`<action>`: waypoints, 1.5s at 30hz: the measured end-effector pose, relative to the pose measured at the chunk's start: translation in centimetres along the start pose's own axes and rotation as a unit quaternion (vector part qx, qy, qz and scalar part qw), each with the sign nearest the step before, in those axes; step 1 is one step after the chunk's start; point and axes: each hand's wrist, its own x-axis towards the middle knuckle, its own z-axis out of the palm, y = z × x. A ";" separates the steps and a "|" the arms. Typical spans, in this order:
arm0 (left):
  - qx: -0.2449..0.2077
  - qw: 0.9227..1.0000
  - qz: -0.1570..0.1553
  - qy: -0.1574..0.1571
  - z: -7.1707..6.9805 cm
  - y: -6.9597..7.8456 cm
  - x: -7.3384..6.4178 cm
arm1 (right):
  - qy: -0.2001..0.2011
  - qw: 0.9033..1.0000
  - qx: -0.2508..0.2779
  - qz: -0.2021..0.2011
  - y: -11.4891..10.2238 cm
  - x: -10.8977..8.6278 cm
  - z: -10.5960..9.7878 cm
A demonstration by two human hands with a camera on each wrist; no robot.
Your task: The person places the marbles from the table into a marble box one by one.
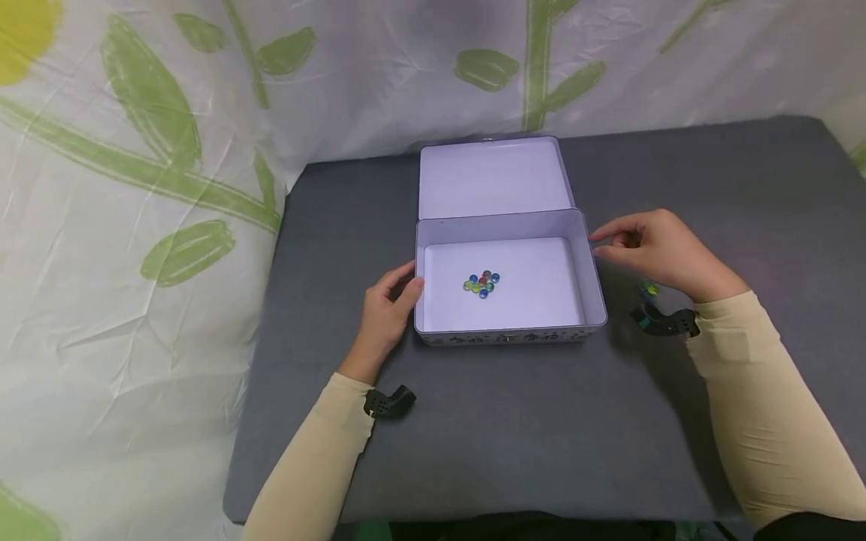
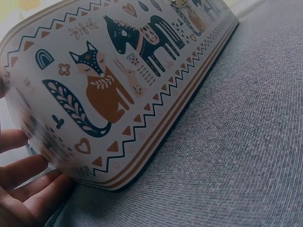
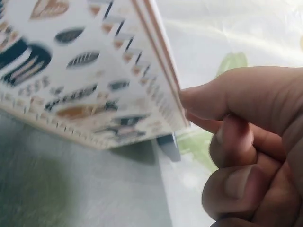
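Note:
A tin box (image 1: pixel 499 336) printed with animals lies on the table, its hinged lid (image 1: pixel 494 179) folded back. Inside, left of centre, sits a cluster of several coloured glass marbles (image 1: pixel 483 284). My left hand (image 1: pixel 386 312) grips the box's left end, thumb at the rim; in the left wrist view its fingers (image 2: pixel 23 170) rest on the outer end wall. My right hand (image 1: pixel 659 252) pinches the rim at the right end between thumb and index finger, the others curled, as the right wrist view shows. More marbles (image 1: pixel 649 288) lie partly hidden beneath the right wrist.
The dark grey table (image 1: pixel 541 428) extends around the box. Behind and to the left hangs a pale sheet (image 1: pixel 379 83) with green plant drawings. Each wrist wears a black band (image 1: pixel 391 403).

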 end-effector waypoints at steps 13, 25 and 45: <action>0.009 1.000 0.010 -0.004 -0.1 0.4 -0.1 | 0.007 0.999 -0.025 0.029 3.3 -2.0 -0.1; 0.021 1.000 0.009 -0.007 -0.2 0.5 -0.1 | 0.000 0.997 -0.030 0.066 6.5 -3.7 -0.3; 0.014 1.000 0.006 -0.005 0.0 0.1 0.0 | 0.012 0.996 -0.056 0.075 9.3 -3.1 -0.3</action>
